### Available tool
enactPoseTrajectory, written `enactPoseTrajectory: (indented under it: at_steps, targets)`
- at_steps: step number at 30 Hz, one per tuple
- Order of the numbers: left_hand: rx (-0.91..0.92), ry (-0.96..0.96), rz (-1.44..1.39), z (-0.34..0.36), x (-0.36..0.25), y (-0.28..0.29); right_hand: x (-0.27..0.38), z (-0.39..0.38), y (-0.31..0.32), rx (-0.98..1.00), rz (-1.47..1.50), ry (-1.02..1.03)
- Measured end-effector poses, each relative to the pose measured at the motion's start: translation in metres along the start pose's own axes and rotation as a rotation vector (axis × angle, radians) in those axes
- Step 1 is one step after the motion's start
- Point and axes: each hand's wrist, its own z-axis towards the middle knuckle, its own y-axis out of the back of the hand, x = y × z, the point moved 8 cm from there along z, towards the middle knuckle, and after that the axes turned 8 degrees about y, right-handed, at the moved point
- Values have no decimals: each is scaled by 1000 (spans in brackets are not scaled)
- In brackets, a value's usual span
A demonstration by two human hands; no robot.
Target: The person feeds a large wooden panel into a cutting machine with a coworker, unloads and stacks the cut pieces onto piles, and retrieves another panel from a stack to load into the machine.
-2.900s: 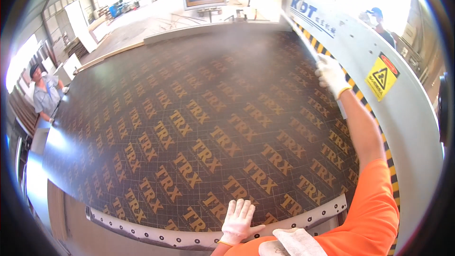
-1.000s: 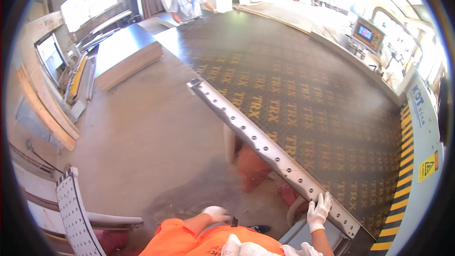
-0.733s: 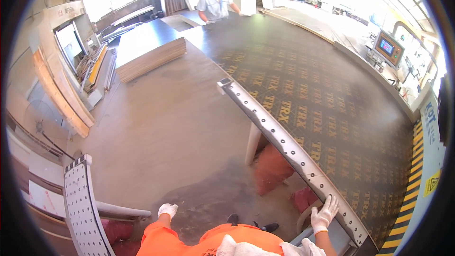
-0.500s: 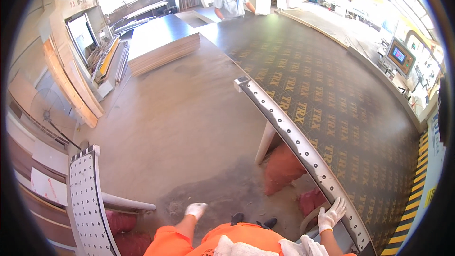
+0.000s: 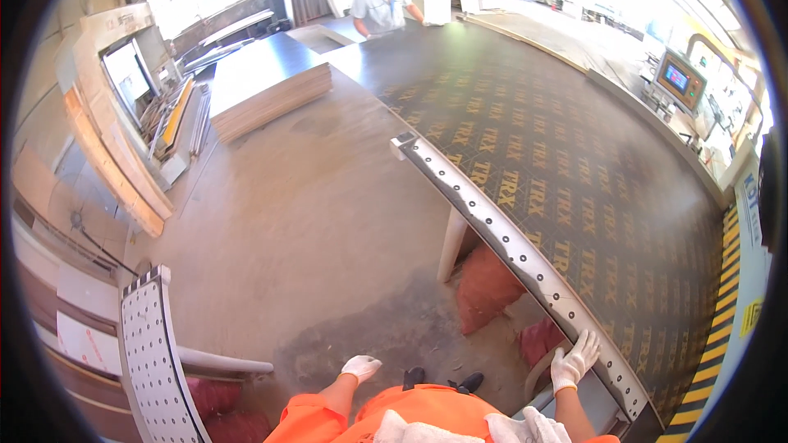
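Resting the gloved right hand [image 5: 577, 358] flat on the near end of a pale metal rail [image 5: 515, 248], laying the fingers close side by side, sticking the thumb out wide, pinching nothing. Lying just beyond, to the right and far side of that palm: a large dark printed panel [image 5: 558, 148], stretching away flat, bordering the rail along its near left edge. Not being able to tell here about fingertips touching panel or rail alone. Running lengthwise from near right to far left, in the rail's case, and passing directly under the right hand, clearly the nearer one. Hanging over the floor [image 5: 271, 221] at the left, well apart from rail and panel: the left hand [image 5: 361, 367], apparently gripping nothing, but showing too small for judging the finger spread. Looking far now, seeing a co-worker [image 5: 382, 8] standing at the panel's far edge, stretching an arm toward it. Spotting red bundles [image 5: 491, 287] slumping left of the rail, and a stack of boards [image 5: 271, 102] sitting far left.
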Motion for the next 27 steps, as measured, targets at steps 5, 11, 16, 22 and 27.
enactPoseTrajectory:
  at_steps: [5,11,16,22,27]
  targets:
    - [-40,18,-9,5,20,0,2,1,3,-21,-11,-26]
    - [37,52,7,-19,-11,-35,3,4,10,22,27,-40]
    - [131,-87,80,-31,-48,-54,2,3,10,39,33,-54]
    - [93,-34,66,-27,-50,-38,3,3,11,32,48,-50]
    - [38,-19,68,-18,-38,-24,3,3,13,23,55,-53]
